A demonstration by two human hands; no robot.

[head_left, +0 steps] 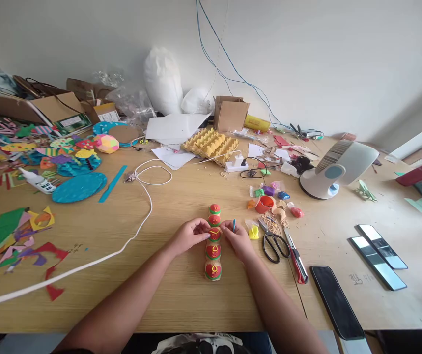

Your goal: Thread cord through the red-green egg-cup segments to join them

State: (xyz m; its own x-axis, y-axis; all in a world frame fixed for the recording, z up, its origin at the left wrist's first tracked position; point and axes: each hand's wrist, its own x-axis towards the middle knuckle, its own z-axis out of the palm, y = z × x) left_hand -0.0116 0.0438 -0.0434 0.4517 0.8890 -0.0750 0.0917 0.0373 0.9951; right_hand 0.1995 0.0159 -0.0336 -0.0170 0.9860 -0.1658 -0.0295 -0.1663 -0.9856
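A strip of egg-carton cups lies lengthwise before me, its bumps covered in red clay with green edges. Small yellow clay loops sit on the two nearest bumps. A thin yellow clay strand rests across the middle bump, between my hands. My left hand is closed, thumb and fingertips against the strip's left side at that bump. From the right, my right hand touches the same bump with curled fingers. A small blue stick-like tool stands up between its fingers; its lower end is hidden.
Right of my hands lie a bag of yellow clay, black-handled scissors, a utility knife and a phone. Beyond are a red tape roll, a fan and egg trays. A white cable crosses the left side.
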